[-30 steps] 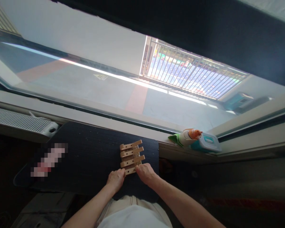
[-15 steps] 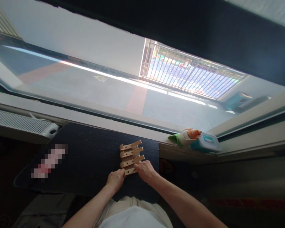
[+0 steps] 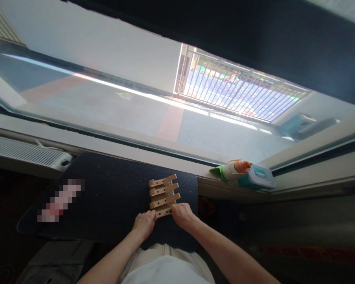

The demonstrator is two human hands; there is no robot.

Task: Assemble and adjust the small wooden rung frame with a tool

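A small piece of wooden slatwork [image 3: 161, 202] lies on the dark tabletop [image 3: 115, 197]. Several pale wooden slats with dark round holes run across it, one above another, over a rougher brown layer. My left hand [image 3: 144, 225] is closed on the left end of the slat nearest my body. At that slat's right end, my right hand [image 3: 183, 215] is closed too, its fingertips pressed against the wood. The fingers' undersides are hidden.
A blurred pinkish item [image 3: 62, 201] lies at the table's left. On the windowsill stand a white and orange bottle [image 3: 236, 170] and a teal lidded box [image 3: 257, 177]. A white radiator [image 3: 26, 152] is at the left, below a wide window.
My right hand has slid slightly right and down, from the top of the near slat towards its right end. My left hand and the slatwork have stayed in place.
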